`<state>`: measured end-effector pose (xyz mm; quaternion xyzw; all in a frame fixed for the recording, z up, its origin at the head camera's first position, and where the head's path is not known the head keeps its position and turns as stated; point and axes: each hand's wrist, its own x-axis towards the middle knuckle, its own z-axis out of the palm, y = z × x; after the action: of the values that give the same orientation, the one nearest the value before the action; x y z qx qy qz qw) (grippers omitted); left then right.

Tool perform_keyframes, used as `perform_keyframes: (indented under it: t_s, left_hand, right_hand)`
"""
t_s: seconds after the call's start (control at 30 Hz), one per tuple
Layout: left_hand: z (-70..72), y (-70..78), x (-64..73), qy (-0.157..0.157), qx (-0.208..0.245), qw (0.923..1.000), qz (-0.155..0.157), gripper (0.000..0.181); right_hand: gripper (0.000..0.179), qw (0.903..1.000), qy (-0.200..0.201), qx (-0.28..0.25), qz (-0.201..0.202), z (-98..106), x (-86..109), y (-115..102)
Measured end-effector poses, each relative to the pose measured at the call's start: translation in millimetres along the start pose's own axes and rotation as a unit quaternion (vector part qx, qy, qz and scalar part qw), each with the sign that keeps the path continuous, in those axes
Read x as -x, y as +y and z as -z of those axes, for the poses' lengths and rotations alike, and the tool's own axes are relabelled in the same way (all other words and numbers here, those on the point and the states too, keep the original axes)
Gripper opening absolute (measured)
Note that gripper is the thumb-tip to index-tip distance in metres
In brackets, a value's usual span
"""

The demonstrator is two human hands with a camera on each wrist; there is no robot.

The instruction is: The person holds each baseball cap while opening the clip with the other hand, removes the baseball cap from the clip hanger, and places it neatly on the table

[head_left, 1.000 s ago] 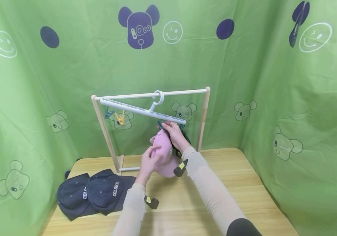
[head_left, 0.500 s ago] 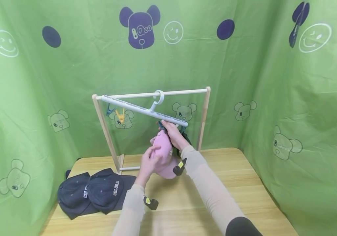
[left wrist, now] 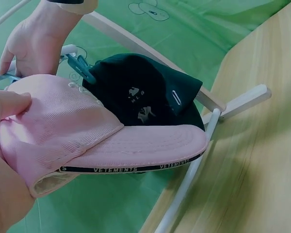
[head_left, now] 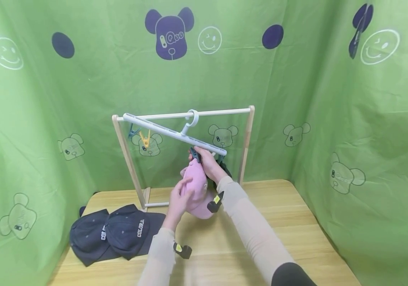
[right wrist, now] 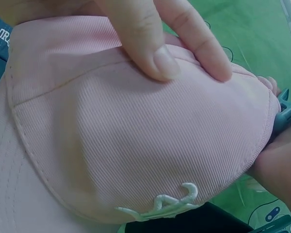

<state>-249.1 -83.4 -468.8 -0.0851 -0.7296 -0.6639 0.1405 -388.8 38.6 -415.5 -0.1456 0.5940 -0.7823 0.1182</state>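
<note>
A pink cap [head_left: 197,180] hangs brim down under the right end of a pale blue hanger [head_left: 164,129]. My left hand [head_left: 178,200] holds its crown, thumb on the near side, as the right wrist view also shows. At the cap's top, my right hand [head_left: 208,163] pinches a dark teal clip [head_left: 195,155]; in the right wrist view this clip [right wrist: 287,112] sits right at the edge of the crown. Behind the pink cap hangs a dark cap [left wrist: 136,90] on another teal clip [left wrist: 81,69], mostly hidden in the head view.
A wooden rack [head_left: 126,157] carries the tilted hanger, its left end higher. From that end hang a blue clip [head_left: 133,131] and a yellow clip [head_left: 145,140]. Two navy caps [head_left: 126,230] overlap on the table [head_left: 282,222] at the left. Green cloth [head_left: 93,87] surrounds the table.
The hanger's left end has risen and its right end dropped slightly. My right hand has shifted a little left and the teal clip now meets the pink cap's top. The left hand stays on the cap.
</note>
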Motion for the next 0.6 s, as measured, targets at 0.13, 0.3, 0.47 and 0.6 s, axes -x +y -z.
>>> perform_keyframes:
  t_s: [0.13, 0.3, 0.47, 0.6]
  left_hand:
    - [-2.3, 5.3, 4.2, 0.016, -0.017, 0.9997, -0.004, 0.04]
    - [-7.5, 6.9, 7.1, 0.043, -0.023, 0.9988, -0.001, 0.04]
    - [-10.1, 6.4, 8.9, 0.058, -0.018, 0.9981, -0.002, 0.038]
    - [-11.5, 5.5, 9.4, 0.062, -0.018, 0.9979, 0.0, 0.036]
  right_hand:
    - [0.03, 1.0, 0.0, -0.002, 0.002, -0.3, 0.5, 1.1]
    - [0.034, 0.9999, -0.008, -0.011, 0.001, 0.6, 2.0, 1.5]
    - [0.029, 0.9996, -0.008, -0.025, -0.007, 1.1, 3.3, 1.4]
    - [0.033, 0.9994, -0.005, -0.033, -0.007, 1.0, 4.0, 1.3]
